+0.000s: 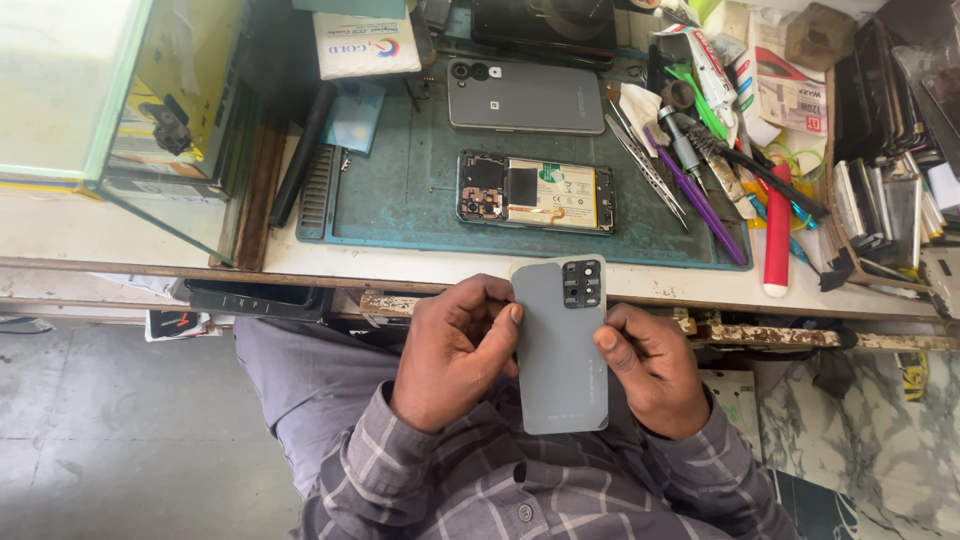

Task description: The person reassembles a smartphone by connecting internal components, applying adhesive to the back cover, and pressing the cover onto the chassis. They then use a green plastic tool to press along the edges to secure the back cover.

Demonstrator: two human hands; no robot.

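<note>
Left hand [452,350]: fingers closed on the left long edge of a grey phone back cover [560,345], thumb laid on its face. Right hand [650,368]: clamped on the opposite long edge, thumb pressing the panel. Cover: held upright between both hands, above the lap and just before the bench edge, camera cut-out uppermost. Judged thin, light, smooth, somewhat flexible, liable to crack if bent; best gripped by the long edges. Beyond: opened phone [535,192] on green work mat [400,200], well apart.

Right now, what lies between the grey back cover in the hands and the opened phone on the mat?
In the head view, only bare mat and the table edge separate back cover and opened phone.
</note>
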